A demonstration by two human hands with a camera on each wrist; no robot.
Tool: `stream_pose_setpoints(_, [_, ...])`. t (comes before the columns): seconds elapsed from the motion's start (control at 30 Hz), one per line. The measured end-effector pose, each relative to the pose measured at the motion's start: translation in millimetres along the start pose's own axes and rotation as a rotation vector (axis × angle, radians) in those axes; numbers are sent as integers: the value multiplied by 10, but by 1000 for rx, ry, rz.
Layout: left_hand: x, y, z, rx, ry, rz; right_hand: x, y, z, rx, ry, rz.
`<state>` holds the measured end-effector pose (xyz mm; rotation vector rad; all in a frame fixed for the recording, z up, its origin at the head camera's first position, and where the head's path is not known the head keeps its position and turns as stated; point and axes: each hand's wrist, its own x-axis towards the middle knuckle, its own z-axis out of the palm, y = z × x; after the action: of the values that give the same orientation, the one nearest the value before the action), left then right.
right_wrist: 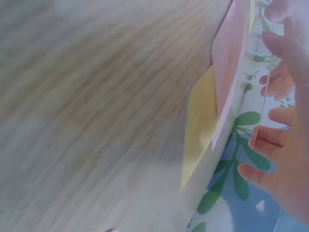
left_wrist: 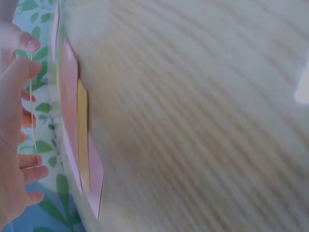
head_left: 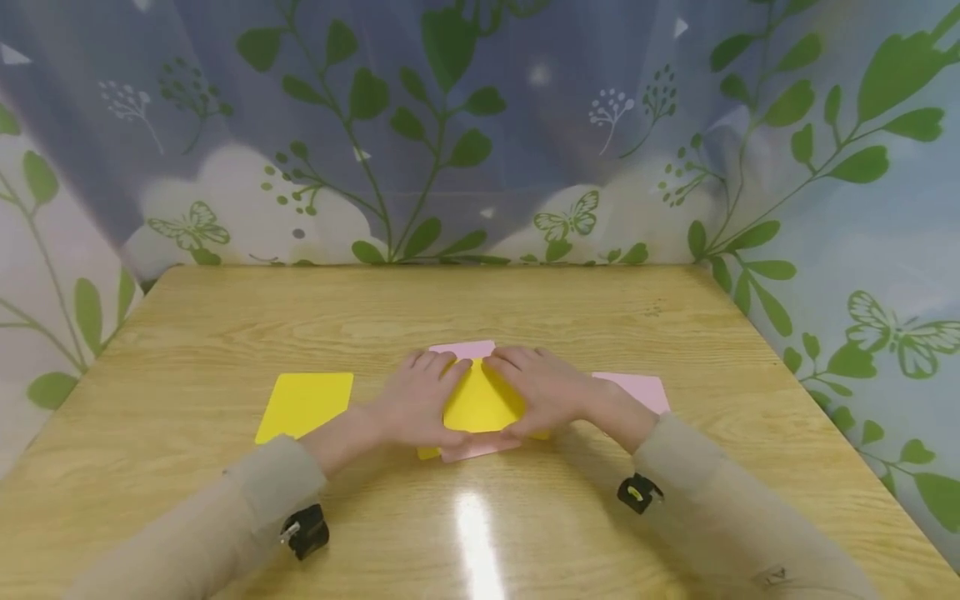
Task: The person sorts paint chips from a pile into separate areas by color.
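A square yellow card (head_left: 483, 402) is held level between both hands, its thin edge spanning the fingers in the wrist views. My left hand (head_left: 422, 402) holds its left side, thumb at the near corner and fingers along the far one. On the opposite side, my right hand (head_left: 551, 385) grips it the same way. Below lie overlapping cards on the table: a pink card (head_left: 480, 451) shows at the near side, with yellow card corners beside it. In the left wrist view, pink (left_wrist: 70, 79) and yellow layers (left_wrist: 83, 133) fan out beneath the raised card.
Another yellow card (head_left: 306, 404) lies on the wooden table (head_left: 480, 304) left of the hands. A pink card (head_left: 641, 390) lies to the right, partly hidden by the right wrist. Leaf-patterned curtains (head_left: 540, 133) hang around the table's back and sides.
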<state>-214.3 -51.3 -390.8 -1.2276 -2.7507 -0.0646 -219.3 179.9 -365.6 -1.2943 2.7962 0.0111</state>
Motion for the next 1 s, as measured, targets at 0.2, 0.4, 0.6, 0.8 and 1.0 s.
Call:
stream_pose_setpoints(0.2, [-152, -148, -80, -17, -17, -45, 210, -107, -44, -43, 15, 7])
stream_pose_setpoints(0.4, [-369, -334, -106, 12, 8, -77, 437, -257, -74, -100, 32, -29])
stream_pose_setpoints(0.6, [-547, -489, -180, -27, -1, -102, 676, -376, -134, -14, 5, -28])
stream_pose_setpoints(0.8, [-743, -608, -206, -12, -1, -157, 939, -550, -148, -25, -11, -35])
stream_pose_setpoints(1.0, [-982, -795, -140, 21, 45, -186, 1166, -789, -115, -78, -13, -24])
